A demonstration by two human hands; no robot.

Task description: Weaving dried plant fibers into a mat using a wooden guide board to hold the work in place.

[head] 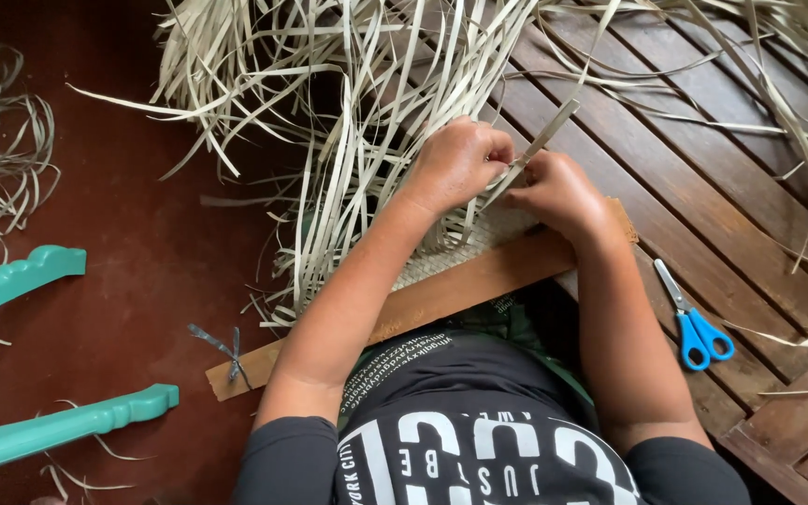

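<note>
- black printed shirt (pixel 479 449), nearest the lens; the wearer sits over the work, arms reaching forward.
- wooden batten (pixel 460 290), long and flat, laid across the lap on top of the woven edge; judged to be there to pin the finished rows flat.
- woven mat section (pixel 479 245), pale plaited strips, showing just beyond the batten and under both hands.
- left hand (pixel 455 164), fingers curled and pressed together over a bundle of loose strips, holding them back from the working edge.
- right hand (pixel 558 192), grip pinched on a single leaf strip (pixel 542 142), which rises slantwise between the two hands.
- loose leaf strips (pixel 329 103), dry and pale, fanned outward from the mat across the floor and slats, kept free for plaiting in turn.
- blue-handled scissors (pixel 694 323), shut, lying on the slatted wooden floor (pixel 722 196) just beside the right forearm, within easy reach.
- teal turned furniture legs (pixel 39 430), two, at the left over the red floor (pixel 133 262), well apart from the work.
</note>
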